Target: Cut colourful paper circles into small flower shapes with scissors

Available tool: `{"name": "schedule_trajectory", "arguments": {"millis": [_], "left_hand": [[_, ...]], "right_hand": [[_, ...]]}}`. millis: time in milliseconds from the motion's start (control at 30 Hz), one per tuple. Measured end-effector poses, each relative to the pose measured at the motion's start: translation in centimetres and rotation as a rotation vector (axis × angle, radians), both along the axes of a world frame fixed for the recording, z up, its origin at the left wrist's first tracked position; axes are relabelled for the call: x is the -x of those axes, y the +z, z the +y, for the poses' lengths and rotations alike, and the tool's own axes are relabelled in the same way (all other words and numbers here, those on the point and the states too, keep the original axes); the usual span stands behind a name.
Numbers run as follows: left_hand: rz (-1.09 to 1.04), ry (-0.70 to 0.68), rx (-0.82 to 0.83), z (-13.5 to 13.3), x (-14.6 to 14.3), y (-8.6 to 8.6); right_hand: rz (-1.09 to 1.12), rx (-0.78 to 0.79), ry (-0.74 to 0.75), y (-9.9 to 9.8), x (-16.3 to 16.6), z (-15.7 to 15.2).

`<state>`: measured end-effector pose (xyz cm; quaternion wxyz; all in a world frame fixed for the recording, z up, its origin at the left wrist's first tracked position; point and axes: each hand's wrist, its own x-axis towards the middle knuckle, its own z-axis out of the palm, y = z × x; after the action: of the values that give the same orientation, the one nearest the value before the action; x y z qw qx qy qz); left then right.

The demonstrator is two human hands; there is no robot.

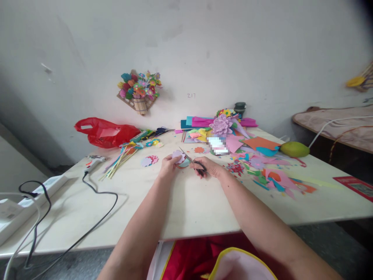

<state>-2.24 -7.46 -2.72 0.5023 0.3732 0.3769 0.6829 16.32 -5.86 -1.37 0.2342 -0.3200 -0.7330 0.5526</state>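
Note:
Between the thumb and fingers of my left hand (168, 165) is a lilac flower cutout (178, 156) with a scalloped edge. My right hand (207, 168) is closed round the black handles of a pair of scissors (200, 167). Their blades point up and left, close beside the lilac cutout. A light blue round piece (183, 162) lies on the table just below the cutout, partly hidden by my hands. Left of my left hand, lilac and pink flower cutouts (149, 160) lie overlapped. An orange flower cutout (199, 149) rests beyond the scissors.
Coloured scraps (274, 177) spread over the table's right side, near a green-yellow fruit (295, 149). On the left are a glue gun (94, 164) with its black cord, a white power strip (43, 194), thin sticks (116, 163) and a red plastic bag (107, 132).

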Motion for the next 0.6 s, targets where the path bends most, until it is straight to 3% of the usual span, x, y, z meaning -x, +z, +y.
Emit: {"name": "schedule_trajectory", "arguments": {"millis": [600], "left_hand": [[0.011,-0.003,0.014,0.08,-0.02,-0.11]], "right_hand": [[-0.006,-0.003,-0.017,0.15,0.22,-0.13]]}}
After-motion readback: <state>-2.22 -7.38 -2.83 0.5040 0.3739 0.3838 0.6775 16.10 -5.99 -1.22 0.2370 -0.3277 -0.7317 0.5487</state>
